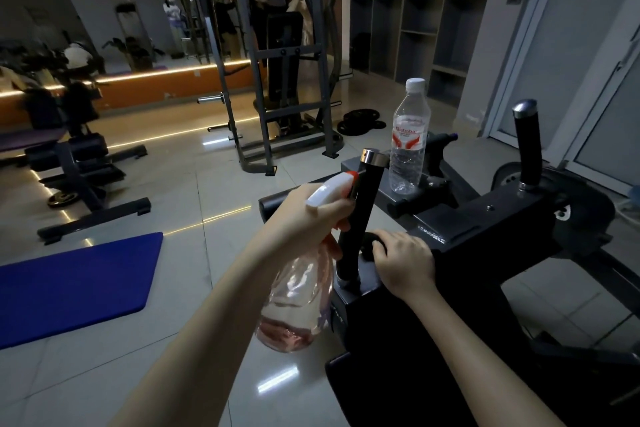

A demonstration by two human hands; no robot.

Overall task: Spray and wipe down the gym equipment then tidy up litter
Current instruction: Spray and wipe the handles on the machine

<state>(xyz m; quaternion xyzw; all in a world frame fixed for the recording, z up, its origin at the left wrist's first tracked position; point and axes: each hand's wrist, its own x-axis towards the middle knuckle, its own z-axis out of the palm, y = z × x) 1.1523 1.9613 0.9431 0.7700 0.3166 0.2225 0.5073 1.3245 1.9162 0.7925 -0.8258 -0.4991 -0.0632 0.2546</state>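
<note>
Machine point(502, 218), lower right of frame, judged rigid and heavy; spray bottle point(294, 295), centre, judged light thin plastic, nearly empty, gripped at its neck by the left hand point(313, 215); right hand point(405, 260) clutches an apparently soft dark cloth point(372, 242) on the machine's frame.

Two bare forearms fill the lower frame, the left forearm point(214, 315) coming in from 7 o'clock and the right forearm point(478, 350) from 5 o'clock, both uncovered from frame edge to wrist. The left hand point(311, 215) and right hand point(403, 262) are bare too, with slim wrists and rounded knuckles
</note>
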